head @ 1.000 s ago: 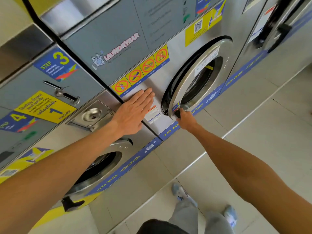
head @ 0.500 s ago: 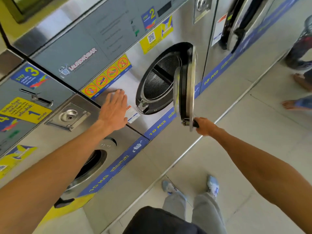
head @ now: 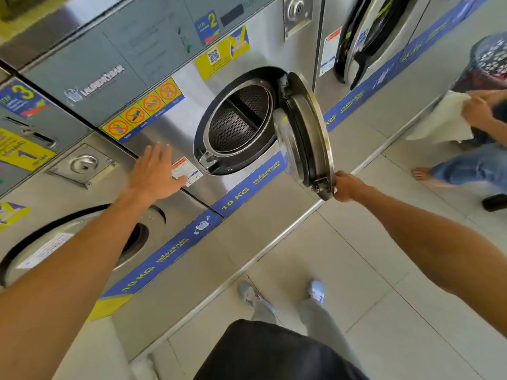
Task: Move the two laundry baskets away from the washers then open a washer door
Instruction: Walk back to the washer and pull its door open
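Right hand (head: 346, 185) grips the washer door (head: 304, 133) rim, swung wide of the drum (head: 238, 119); left hand (head: 153, 174) flat, fingers spread, empty — overswinging could strain the hinge.

A pale tiled floor (head: 384, 270) runs along the machines, where another person (head: 482, 160) in jeans, barefoot, holds a cream cloth (head: 441, 119) at the right edge, while yellow warning stickers (head: 142, 111) and a coin slot (head: 82, 164) mark the steel fronts.
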`<action>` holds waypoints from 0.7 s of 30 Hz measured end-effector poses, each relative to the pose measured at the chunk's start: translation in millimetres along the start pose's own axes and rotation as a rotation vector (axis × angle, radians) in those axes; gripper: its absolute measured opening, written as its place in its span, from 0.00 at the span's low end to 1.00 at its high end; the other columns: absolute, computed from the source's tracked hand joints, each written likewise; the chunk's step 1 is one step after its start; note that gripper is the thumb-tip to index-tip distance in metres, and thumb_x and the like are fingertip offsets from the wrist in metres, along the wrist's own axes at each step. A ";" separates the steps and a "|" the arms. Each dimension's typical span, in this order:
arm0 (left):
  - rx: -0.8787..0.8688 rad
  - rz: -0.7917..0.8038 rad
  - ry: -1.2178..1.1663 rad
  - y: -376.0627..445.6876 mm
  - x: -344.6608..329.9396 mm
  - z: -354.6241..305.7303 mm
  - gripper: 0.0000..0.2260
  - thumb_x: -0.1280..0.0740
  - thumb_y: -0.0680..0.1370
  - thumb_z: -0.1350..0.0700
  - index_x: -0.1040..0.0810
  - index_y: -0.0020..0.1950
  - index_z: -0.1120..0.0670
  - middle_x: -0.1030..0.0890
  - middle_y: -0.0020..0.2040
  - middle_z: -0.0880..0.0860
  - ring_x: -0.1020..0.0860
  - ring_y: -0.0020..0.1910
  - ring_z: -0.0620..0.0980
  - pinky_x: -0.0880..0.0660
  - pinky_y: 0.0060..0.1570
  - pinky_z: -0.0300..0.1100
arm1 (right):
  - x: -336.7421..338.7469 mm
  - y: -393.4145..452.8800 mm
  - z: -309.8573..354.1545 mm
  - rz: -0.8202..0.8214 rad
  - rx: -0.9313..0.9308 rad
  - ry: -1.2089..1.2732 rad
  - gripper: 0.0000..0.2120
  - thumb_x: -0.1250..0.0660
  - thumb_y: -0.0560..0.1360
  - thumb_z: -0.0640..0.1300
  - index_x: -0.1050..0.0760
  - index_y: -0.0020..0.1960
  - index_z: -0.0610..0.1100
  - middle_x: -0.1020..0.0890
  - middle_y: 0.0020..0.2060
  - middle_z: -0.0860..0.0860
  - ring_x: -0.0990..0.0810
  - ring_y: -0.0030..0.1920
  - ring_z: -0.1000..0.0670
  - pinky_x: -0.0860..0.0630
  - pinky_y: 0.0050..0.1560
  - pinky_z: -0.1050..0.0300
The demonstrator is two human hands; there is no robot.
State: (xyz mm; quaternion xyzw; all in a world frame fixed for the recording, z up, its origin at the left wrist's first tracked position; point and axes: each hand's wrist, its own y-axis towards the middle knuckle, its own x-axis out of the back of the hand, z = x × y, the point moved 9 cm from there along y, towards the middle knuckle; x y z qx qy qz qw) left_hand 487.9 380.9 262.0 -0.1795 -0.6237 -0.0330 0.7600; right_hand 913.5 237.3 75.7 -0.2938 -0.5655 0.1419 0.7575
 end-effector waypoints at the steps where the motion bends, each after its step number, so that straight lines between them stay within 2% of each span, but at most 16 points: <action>1: 0.001 0.006 -0.007 -5.1 -0.7 -3.1 0.43 0.29 0.74 0.41 0.44 0.79 0.62 0.43 0.79 0.64 0.44 0.78 0.66 0.39 0.73 0.61 | 0.2 -1.1 0.0 0.012 0.003 -0.007 0.24 0.35 0.77 0.40 0.30 0.73 0.45 0.31 0.70 0.44 0.28 0.69 0.40 0.27 0.68 0.44; 5: 0.014 0.030 -0.042 -22.0 -5.3 -10.5 0.42 0.31 0.76 0.41 0.46 0.80 0.61 0.45 0.80 0.63 0.45 0.79 0.64 0.41 0.74 0.59 | -1.2 -0.1 1.3 0.033 -0.003 -0.039 0.28 0.35 0.77 0.40 0.34 0.76 0.46 0.31 0.70 0.45 0.28 0.70 0.40 0.27 0.68 0.44; 10: 0.050 0.049 -0.112 -44.9 -11.8 -14.9 0.40 0.31 0.77 0.43 0.46 0.80 0.60 0.43 0.79 0.62 0.44 0.79 0.62 0.40 0.74 0.57 | -0.6 2.0 0.9 0.023 0.002 -0.063 0.27 0.35 0.78 0.43 0.34 0.76 0.44 0.31 0.70 0.44 0.28 0.70 0.40 0.28 0.69 0.44; 14: 0.043 0.028 -0.136 -64.6 -12.1 -22.1 0.36 0.30 0.76 0.44 0.39 0.76 0.60 0.34 0.73 0.61 0.35 0.72 0.61 0.31 0.67 0.56 | 3.6 -3.3 1.6 0.023 0.020 -0.041 0.29 0.35 0.77 0.40 0.35 0.77 0.43 0.28 0.68 0.43 0.27 0.68 0.40 0.27 0.68 0.44; 16: 0.051 0.027 -0.151 -76.3 -13.0 -25.3 0.35 0.29 0.75 0.45 0.37 0.74 0.60 0.33 0.72 0.61 0.34 0.70 0.60 0.31 0.66 0.55 | 9.5 -9.6 3.7 0.010 0.022 -0.018 0.30 0.35 0.77 0.40 0.37 0.77 0.42 0.27 0.68 0.41 0.26 0.68 0.39 0.27 0.68 0.44; 21: 0.072 0.024 -0.165 -110.1 -6.5 -33.0 0.42 0.32 0.75 0.36 0.41 0.78 0.59 0.37 0.77 0.60 0.38 0.75 0.59 0.35 0.71 0.55 | 32.0 -35.5 12.3 -0.022 0.025 0.032 0.29 0.34 0.78 0.44 0.37 0.77 0.42 0.27 0.70 0.39 0.28 0.70 0.37 0.30 0.70 0.43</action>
